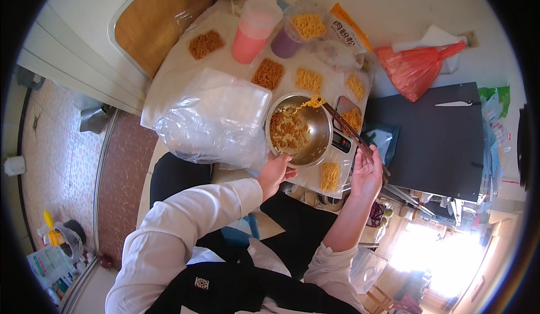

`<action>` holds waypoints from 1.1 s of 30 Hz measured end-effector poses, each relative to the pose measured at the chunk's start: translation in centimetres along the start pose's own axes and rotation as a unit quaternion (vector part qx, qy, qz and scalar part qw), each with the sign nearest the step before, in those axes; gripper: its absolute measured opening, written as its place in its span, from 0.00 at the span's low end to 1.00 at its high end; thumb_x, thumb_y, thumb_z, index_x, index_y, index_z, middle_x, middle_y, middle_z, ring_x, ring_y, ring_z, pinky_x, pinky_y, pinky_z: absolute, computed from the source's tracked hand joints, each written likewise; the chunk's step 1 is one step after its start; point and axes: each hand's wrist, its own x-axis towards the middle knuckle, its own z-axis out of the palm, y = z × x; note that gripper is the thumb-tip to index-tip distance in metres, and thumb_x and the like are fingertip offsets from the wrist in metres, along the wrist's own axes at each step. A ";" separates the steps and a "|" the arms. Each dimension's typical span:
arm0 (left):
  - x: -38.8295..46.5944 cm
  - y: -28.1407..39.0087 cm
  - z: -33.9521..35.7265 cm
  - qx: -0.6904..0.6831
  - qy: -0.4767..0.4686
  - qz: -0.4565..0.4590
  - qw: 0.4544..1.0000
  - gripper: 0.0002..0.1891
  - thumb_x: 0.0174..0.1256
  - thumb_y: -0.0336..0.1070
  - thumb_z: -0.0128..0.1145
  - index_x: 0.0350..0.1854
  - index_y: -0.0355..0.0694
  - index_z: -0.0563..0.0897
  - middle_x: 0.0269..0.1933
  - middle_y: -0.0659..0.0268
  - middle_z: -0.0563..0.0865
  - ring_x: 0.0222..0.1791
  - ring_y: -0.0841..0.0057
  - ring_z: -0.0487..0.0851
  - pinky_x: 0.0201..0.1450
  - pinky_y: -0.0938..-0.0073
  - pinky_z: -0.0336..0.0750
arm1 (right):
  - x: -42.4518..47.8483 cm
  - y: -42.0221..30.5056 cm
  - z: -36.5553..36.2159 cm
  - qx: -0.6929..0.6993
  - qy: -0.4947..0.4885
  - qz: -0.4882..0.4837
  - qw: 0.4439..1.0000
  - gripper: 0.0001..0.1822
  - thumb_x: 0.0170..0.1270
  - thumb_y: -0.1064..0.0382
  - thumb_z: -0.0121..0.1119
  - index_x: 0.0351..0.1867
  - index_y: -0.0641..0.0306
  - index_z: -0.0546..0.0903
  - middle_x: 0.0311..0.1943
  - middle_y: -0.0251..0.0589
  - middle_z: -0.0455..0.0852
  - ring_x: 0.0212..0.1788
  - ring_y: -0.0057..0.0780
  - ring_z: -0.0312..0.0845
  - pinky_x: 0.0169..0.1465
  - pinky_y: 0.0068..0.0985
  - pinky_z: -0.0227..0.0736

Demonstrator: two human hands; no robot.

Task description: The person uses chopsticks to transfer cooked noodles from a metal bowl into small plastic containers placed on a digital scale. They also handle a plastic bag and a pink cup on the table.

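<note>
My left hand (275, 174) grips the near rim of a stainless steel bowl (314, 134), which is tilted towards me. Broken noodles and seasoning-coloured bits (287, 128) lie inside it. My right hand (366, 172) holds a pair of brown chopsticks (348, 122) that slant across the bowl's right side. At their tips hangs a small clump of yellow noodles (313, 102), over the bowl's far rim. Just right of the bowl is a digital kitchen scale (341, 142) with a black display panel. A portion of orange-yellow noodles (351, 119) sits on its platform.
Noodle blocks stand around the bowl: a brown one (268, 74), a yellow one (309, 80) and a near one (329, 176). A plastic-wrapped stack of clear containers (215, 111) lies left. Behind are a pink-filled pitcher (255, 31) and a purple-filled container (287, 44). A black cabinet (426, 141) borders the right.
</note>
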 end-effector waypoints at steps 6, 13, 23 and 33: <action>-0.4 -0.3 0.1 0.008 -0.009 0.015 1.000 0.21 0.61 0.35 0.48 0.53 0.38 0.57 0.50 0.57 0.70 0.43 0.69 0.76 0.46 0.70 0.75 | 1.9 0.6 3.1 0.002 -0.045 -0.004 0.999 0.13 0.63 0.65 0.53 0.42 0.74 0.75 0.36 0.51 0.82 0.39 0.35 0.80 0.43 0.24 0.78; -1.3 -0.6 0.4 0.000 0.004 0.024 1.000 0.20 0.60 0.32 0.48 0.52 0.39 0.57 0.47 0.58 0.72 0.43 0.69 0.76 0.46 0.69 0.74 | 4.8 5.7 7.5 -0.078 -0.080 -0.029 0.993 0.11 0.63 0.64 0.53 0.41 0.72 0.75 0.35 0.47 0.82 0.36 0.34 0.81 0.41 0.26 0.79; -1.3 -0.4 0.0 -0.010 -0.001 -0.013 1.000 0.21 0.60 0.32 0.50 0.52 0.40 0.56 0.48 0.59 0.72 0.45 0.70 0.77 0.48 0.70 0.74 | 5.8 8.1 11.5 -0.280 -0.176 -0.080 0.940 0.11 0.64 0.63 0.53 0.41 0.71 0.78 0.37 0.42 0.81 0.37 0.24 0.79 0.40 0.21 0.80; -1.2 -0.8 0.3 0.032 -0.013 -0.017 0.999 0.21 0.58 0.34 0.52 0.50 0.38 0.58 0.48 0.59 0.72 0.44 0.71 0.77 0.47 0.71 0.74 | 5.8 7.8 13.1 -0.379 -0.210 -0.136 0.891 0.10 0.63 0.65 0.54 0.38 0.71 0.79 0.33 0.39 0.83 0.32 0.20 0.79 0.37 0.17 0.78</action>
